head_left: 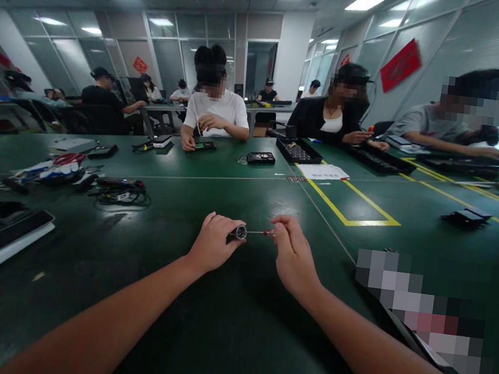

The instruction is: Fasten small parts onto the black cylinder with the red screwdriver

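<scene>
Over the green table (210,322), my left hand (213,244) is closed around a small round metal cylinder (241,232). Its ring-shaped end faces me; the rest is hidden by my fingers. My right hand (293,256) grips a thin screwdriver (266,233) with a reddish handle, mostly covered by the fingers. The narrow metal shaft lies level and points left. Its tip reaches the right side of the cylinder; I cannot tell whether it touches or goes in.
Cables and tools (121,191) lie at left, beyond a black-and-white device (6,245). At right are a partly blurred flat object (416,313) and a small black device (468,217). Several people work across the table near a black tray (298,152) and paper (323,172).
</scene>
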The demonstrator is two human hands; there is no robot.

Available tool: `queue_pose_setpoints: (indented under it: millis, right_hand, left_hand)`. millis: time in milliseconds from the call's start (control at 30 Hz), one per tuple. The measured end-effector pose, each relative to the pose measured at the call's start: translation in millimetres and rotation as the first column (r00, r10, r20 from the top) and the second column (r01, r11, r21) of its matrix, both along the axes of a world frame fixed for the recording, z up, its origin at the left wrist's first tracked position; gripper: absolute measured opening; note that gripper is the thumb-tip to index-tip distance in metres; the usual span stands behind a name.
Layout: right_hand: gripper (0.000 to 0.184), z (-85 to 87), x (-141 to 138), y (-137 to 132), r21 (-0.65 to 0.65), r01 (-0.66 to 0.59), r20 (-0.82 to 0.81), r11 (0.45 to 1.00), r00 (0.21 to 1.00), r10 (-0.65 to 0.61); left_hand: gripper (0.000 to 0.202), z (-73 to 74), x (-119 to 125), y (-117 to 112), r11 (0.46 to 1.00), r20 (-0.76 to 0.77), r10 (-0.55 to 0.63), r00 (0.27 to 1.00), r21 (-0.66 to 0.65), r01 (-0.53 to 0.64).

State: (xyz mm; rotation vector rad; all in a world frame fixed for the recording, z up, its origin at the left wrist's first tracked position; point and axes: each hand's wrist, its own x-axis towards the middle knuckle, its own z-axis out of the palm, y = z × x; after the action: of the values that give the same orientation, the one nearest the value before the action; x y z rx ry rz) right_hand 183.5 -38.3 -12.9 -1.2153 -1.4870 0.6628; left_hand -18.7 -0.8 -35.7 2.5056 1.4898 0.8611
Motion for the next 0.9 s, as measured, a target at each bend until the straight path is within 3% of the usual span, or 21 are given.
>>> queue_pose_setpoints:
  millis: [167, 300, 433, 633, 800, 900]
  right_hand:
    - [0.023, -1.7, -1.8, 7.5, -0.002, 0.017, -0.19, 1.0, 0.982, -0.017]
    - [0.033, -7.0, 2.7, 20.3, -0.166, 0.088, -0.402, 0.982, 0.904, -0.149]
    - [0.03, -12.2, 5.6, 24.6, -0.148, 0.174, -0.332, 0.974, 0.918, -0.215]
    - [0.031, -8.4, 2.5, 19.6, -0.107, 0.152, -0.262, 0.983, 0.949, -0.176]
    - [0.028, -0.3, 3.9, 16.2, -0.03, 0.153, -0.3, 0.988, 0.941, -0.155]
    - [0.027, 7.4, 3.7, 9.4, 0.034, 0.156, -0.298, 0.987, 0.944, -0.139]
  left_hand:
    - [0.032, 4.0, -0.9, -1.9, 1.0, -0.002, -0.005, 1.0, 0.0, 0.005]
    - [0.03, 8.0, -0.6, -0.6, 0.998, -0.072, -0.04, 0.997, 0.05, 0.044]
    - [0.027, 6.9, -1.5, 2.5, 1.0, -0.097, -0.008, 0.995, 0.004, 0.009]
    - [0.025, 5.4, -1.6, 2.7, 1.0, -0.086, 0.001, 0.996, -0.005, -0.001]
    - [0.018, 8.0, -1.4, 2.3, 0.998, 0.093, -0.021, 0.995, -0.05, 0.025]
    - [0.03, 12.1, -1.7, -1.2, 0.991, 0.172, -0.037, 0.984, -0.12, 0.058]
